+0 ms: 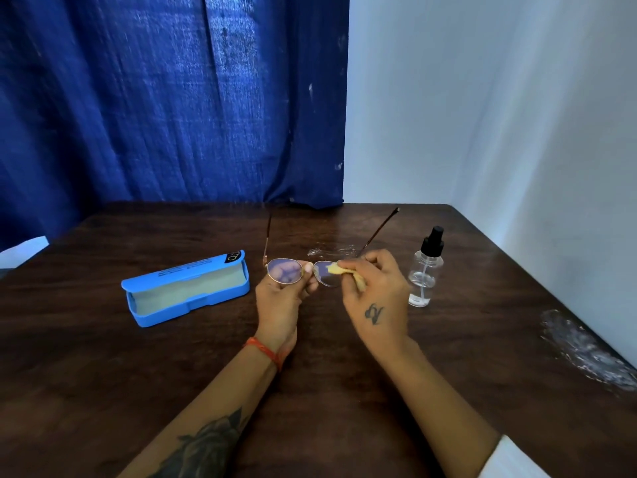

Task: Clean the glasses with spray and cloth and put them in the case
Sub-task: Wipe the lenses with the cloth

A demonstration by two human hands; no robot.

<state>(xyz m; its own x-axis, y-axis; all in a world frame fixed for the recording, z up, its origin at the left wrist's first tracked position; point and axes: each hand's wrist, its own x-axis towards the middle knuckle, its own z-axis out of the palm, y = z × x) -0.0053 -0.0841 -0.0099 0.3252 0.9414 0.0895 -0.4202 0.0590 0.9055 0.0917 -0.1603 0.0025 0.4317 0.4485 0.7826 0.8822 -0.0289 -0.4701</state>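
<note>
Dark brown wooden desk (103, 374), blue curtain (155, 98) behind it, pale wall to the right

Thin gold-rimmed, round-lensed glasses (284, 270) are held just above the desk, temples open and pointing away from the person. Left hand (281, 298) grips them near the bridge; its fingers (307, 268) are pressed together, pinching the frame, some visible through the left lens. Orange thread band on that wrist, dark tattoo on the forearm

Right hand (374, 291), small tattoo on its back, holds a small yellow cleaning cloth (344, 272); fingers curled and pinching the cloth against the right lens

Blue rectangular plastic glasses case (186, 288) lies open on the desk, left of the hands, apart from them, pale lining showing, nothing inside

Small clear spray bottle with black pump top (425, 267) stands upright on the desk, just beside the right hand on its right side

Wet-looking smear on the desk beyond the glasses; another glossy patch near the right edge
</note>
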